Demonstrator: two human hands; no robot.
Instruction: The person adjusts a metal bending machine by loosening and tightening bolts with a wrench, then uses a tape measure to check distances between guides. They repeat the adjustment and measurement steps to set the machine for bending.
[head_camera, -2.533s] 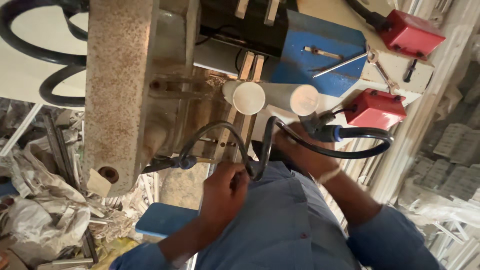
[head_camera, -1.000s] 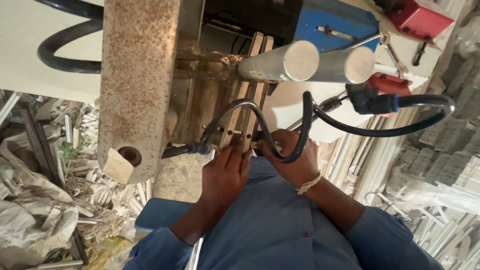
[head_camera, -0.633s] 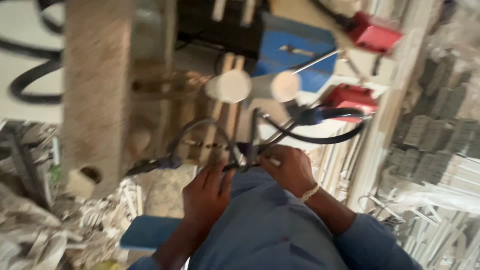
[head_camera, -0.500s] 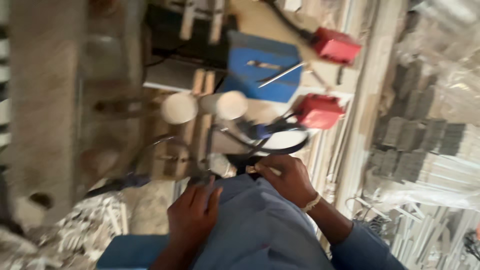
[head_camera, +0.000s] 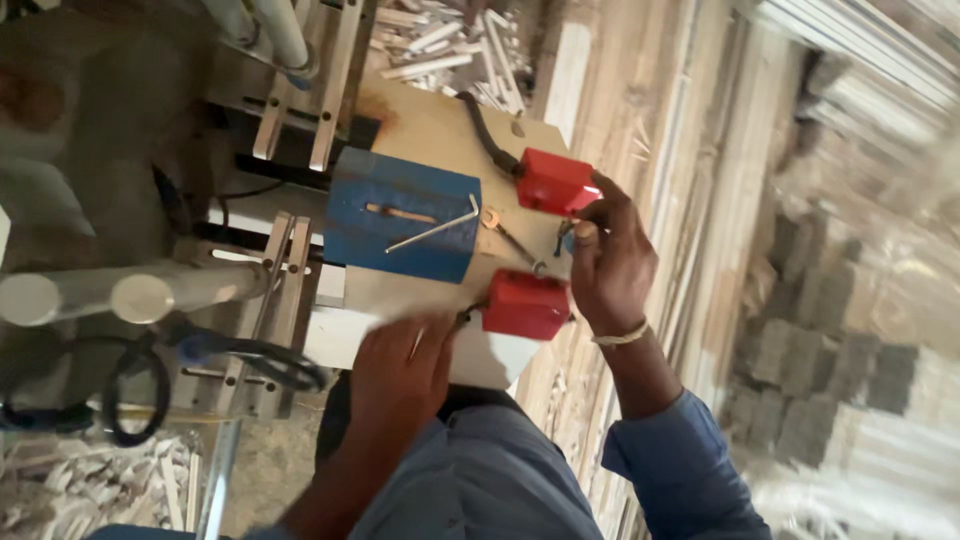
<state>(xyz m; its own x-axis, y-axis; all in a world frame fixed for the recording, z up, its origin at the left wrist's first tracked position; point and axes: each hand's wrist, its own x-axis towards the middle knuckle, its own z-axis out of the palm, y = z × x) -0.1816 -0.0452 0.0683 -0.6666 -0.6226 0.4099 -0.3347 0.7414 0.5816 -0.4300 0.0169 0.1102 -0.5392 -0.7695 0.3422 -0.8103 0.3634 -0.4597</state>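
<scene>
Fingers of the right hand pinch a small key beside the red box; left hand lies flat, steadying the board.

Blue block under bent metal rod; two grey cylinders left.

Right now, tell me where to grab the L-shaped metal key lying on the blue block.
Take the L-shaped key by its long straight arm, pinching from above across the shaft. It lies flat on the blue block, clear of both hands, with bare block either side. The short bent end offers less to hold.
</scene>
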